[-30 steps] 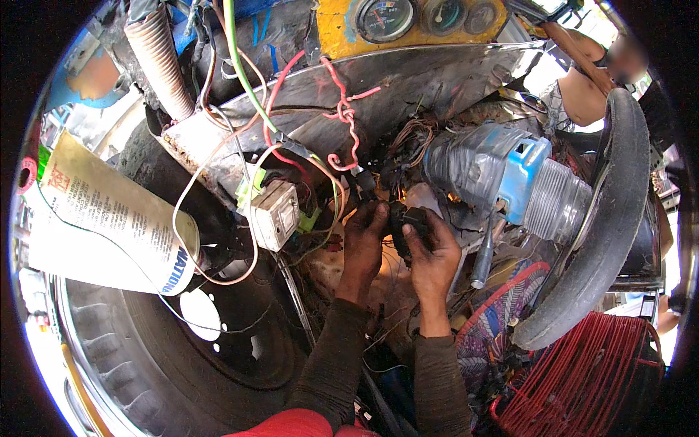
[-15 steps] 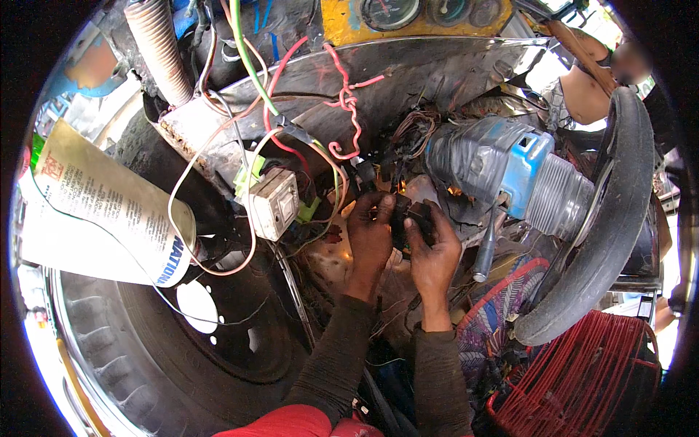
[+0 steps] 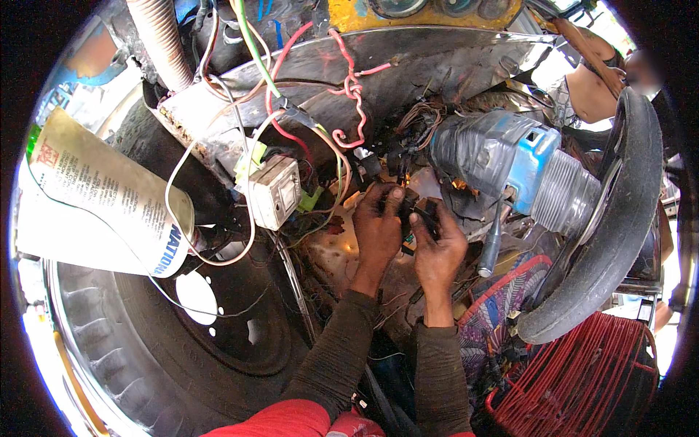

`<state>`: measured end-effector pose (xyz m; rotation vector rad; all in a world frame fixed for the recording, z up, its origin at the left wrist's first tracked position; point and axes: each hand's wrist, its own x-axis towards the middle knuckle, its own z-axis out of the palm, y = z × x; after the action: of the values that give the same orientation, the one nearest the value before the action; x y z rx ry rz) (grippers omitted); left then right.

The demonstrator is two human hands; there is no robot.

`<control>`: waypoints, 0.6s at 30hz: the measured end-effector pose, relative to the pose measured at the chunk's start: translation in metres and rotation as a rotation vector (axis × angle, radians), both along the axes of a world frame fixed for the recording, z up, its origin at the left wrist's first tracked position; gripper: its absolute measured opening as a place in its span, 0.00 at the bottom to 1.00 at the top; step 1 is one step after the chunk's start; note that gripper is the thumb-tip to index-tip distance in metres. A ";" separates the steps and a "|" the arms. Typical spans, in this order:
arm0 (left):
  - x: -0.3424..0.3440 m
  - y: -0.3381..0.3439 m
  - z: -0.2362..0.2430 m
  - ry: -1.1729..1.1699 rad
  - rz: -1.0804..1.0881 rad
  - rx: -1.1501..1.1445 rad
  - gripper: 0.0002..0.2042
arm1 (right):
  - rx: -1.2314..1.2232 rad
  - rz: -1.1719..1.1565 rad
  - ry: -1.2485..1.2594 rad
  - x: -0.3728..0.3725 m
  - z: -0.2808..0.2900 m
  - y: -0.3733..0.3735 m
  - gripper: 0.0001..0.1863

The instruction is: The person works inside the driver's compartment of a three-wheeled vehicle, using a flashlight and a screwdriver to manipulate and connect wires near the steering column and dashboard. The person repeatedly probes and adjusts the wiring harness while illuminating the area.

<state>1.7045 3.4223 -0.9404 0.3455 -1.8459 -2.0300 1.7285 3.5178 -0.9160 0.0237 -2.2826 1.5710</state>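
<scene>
My left hand (image 3: 378, 227) and my right hand (image 3: 440, 253) are close together below the dashboard. Both have their fingers closed, thumbs uppermost, around a small black part (image 3: 413, 204) whose kind I cannot make out; the fingers cover most of it. Dark thin wires (image 3: 415, 120) hang in a bundle just beyond the hands. To the right is the steering column (image 3: 477, 149), wrapped in grey tape, with a blue collar (image 3: 535, 164) and a lever (image 3: 492, 244) pointing down. Left of my hands, a dirty white switch box (image 3: 277, 195) hangs among loose wires.
The black steering wheel (image 3: 619, 240) stands at the right, above a red-corded seat (image 3: 575, 379). A large tyre (image 3: 145, 349) lies at lower left under a white printed cylinder (image 3: 102, 204). Red twisted wire (image 3: 354, 91) dangles ahead. Another person (image 3: 590, 91) is at upper right.
The view has shifted slightly. My left fingers have curled further around the black part, and my right hand has turned a little, with its thumb still against it.
</scene>
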 end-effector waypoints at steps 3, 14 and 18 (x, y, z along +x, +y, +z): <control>0.000 0.000 -0.002 -0.010 -0.012 -0.008 0.11 | -0.004 0.041 0.026 0.002 0.005 0.001 0.15; -0.001 0.001 -0.006 0.003 -0.004 -0.046 0.13 | 0.003 0.048 0.050 0.000 0.002 0.002 0.15; -0.003 0.001 -0.008 0.001 0.003 -0.036 0.14 | -0.002 0.039 0.052 0.001 0.001 0.001 0.15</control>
<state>1.7019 3.4238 -0.9486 0.3369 -1.8778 -1.9918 1.7294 3.5186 -0.9150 0.1083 -2.2533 1.5738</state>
